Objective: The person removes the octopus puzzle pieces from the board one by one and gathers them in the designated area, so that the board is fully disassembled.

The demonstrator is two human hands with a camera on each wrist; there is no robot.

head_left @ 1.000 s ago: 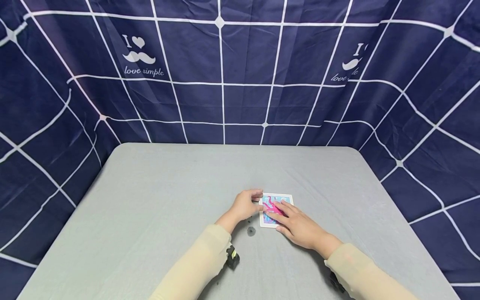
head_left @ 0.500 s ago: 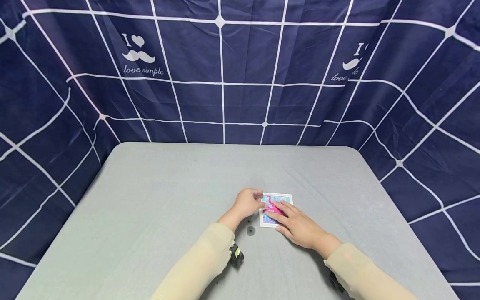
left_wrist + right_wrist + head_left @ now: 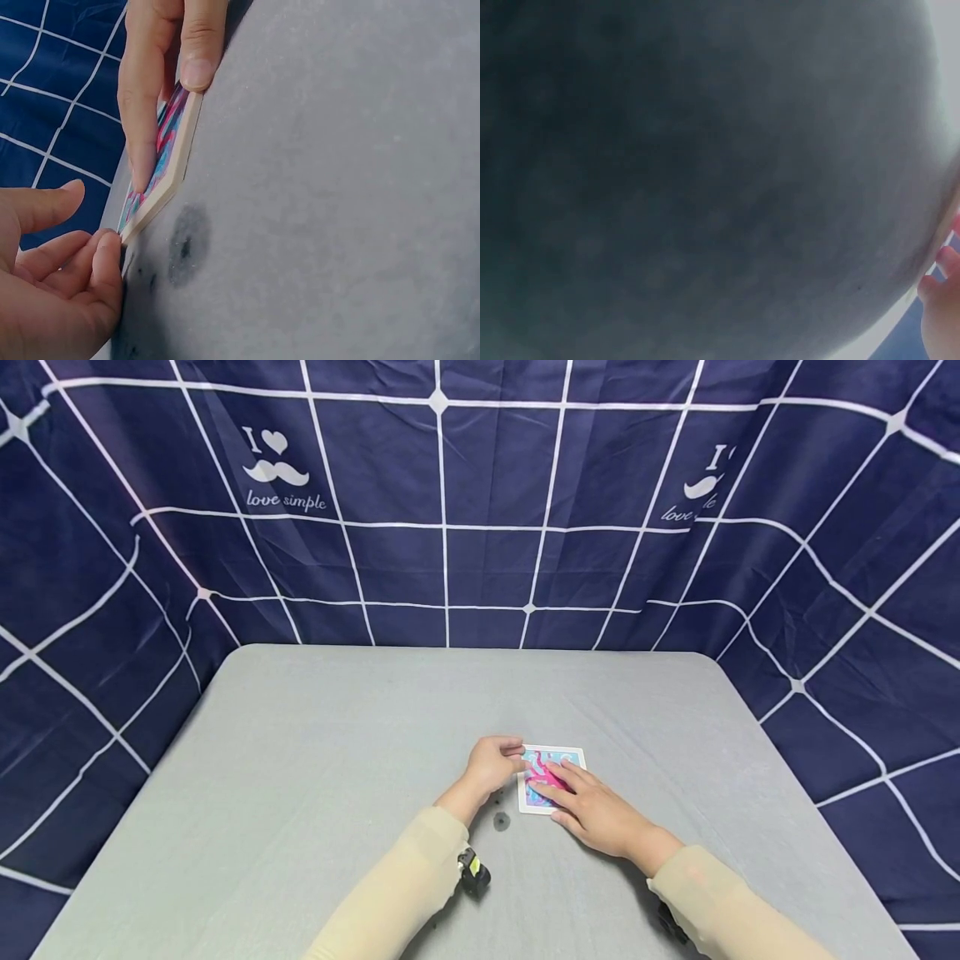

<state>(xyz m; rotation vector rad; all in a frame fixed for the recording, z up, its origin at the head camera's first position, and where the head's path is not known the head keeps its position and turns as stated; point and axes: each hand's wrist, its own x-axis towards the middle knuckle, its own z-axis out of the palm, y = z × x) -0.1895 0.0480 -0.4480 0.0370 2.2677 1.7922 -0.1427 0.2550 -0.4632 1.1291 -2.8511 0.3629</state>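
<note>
A small square picture board (image 3: 556, 755), pink and blue inside a white border, lies flat on the table. The left wrist view shows the thick pale edge of this board (image 3: 178, 161). My right hand (image 3: 603, 818) rests on the picture with fingers spread, covering its lower right part. In the left wrist view the thumb of that right hand (image 3: 142, 82) sits at the board's near edge. Beside the left edge is my left hand (image 3: 491, 764). Its loosely bent fingertips touch the board's side, while the thumb of the left hand (image 3: 56, 292) stands apart, raised.
A grey cloth covers the table (image 3: 337, 735). One dark round spot (image 3: 502, 821) marks it just left of the board. Navy curtains (image 3: 487, 485) with white grid lines hang behind and at both sides. Black wrist cameras (image 3: 473, 872) sit under the sleeves.
My left wrist has shifted slightly to the right, and the left thumb has moved up a little along the board's edge. The right hand and the board stay almost still.
</note>
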